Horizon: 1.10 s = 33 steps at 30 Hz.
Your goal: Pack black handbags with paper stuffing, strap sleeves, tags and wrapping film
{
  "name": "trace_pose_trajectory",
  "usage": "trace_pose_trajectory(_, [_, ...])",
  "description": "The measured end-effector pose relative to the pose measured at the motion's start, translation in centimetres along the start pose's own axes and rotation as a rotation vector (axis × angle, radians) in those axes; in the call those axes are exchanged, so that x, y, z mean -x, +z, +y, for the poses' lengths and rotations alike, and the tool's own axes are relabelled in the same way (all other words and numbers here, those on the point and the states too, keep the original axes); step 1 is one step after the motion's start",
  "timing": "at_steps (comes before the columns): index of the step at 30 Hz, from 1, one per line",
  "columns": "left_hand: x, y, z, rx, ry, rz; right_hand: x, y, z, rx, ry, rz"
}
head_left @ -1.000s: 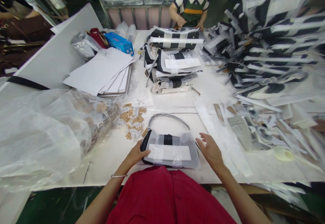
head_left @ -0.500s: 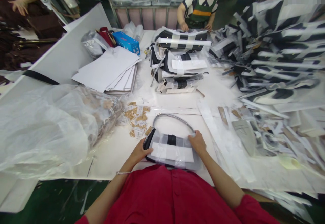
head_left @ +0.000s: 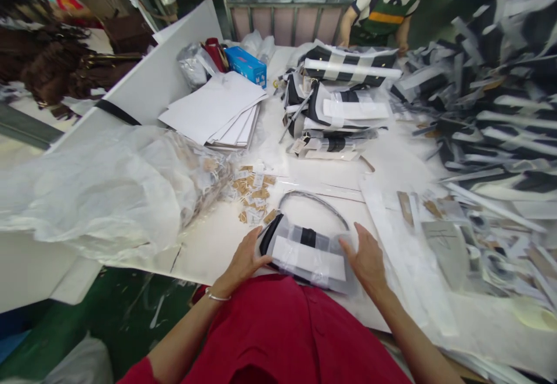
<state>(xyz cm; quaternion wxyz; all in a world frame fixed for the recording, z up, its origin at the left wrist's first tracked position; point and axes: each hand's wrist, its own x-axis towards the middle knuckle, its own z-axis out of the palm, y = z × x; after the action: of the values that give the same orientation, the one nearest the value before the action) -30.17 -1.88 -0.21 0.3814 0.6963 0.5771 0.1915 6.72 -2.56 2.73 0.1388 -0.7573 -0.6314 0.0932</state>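
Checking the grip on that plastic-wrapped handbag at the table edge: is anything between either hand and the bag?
Nothing visible. The left hand rests on the wrapped handbag's left end and the right hand on its right end, touching only its clear plastic wrap.

Red buttoned top (head_left: 278, 337), short sleeves (thin silver bangle (head_left: 216, 297), left wrist).

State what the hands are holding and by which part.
Both hold the plastic-wrapped handbag lying on the table. The left hand grips its left end; the right hand presses flat on its right end. The strap is untouched.
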Motion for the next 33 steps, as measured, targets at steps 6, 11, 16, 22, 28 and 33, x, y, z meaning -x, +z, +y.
trace_pose_trajectory(6, [1.0,-0.3,-0.1,-0.045,0.076,-0.083,6.2,1.1,-1.9,0.039,-0.653,-0.188])
trace_pose_trajectory(11, [1.0,0.5,0.9,-0.059,0.113,-0.041,8.0,3.6,-1.6,0.125,-0.650,-0.247])
trace_pose_trajectory(16, [0.4,0.8,0.6,-0.073,0.165,0.002,7.1,2.0,-2.0,-0.003,-0.600,-0.257])
trace_pose_trajectory(22, [-0.1,-0.1,-2.2,-0.204,0.265,0.031,5.6,-2.1,3.7,-0.193,-0.090,0.043])
trace_pose_trajectory(28, [0.1,-0.4,-3.1,-0.358,0.371,0.277,5.5,-4.7,15.1,-0.166,0.745,0.116])
trace_pose_trajectory(33, [0.3,-0.5,-1.7,-0.399,0.421,0.359,5.3,-4.6,19.9,-0.011,0.916,-0.002])
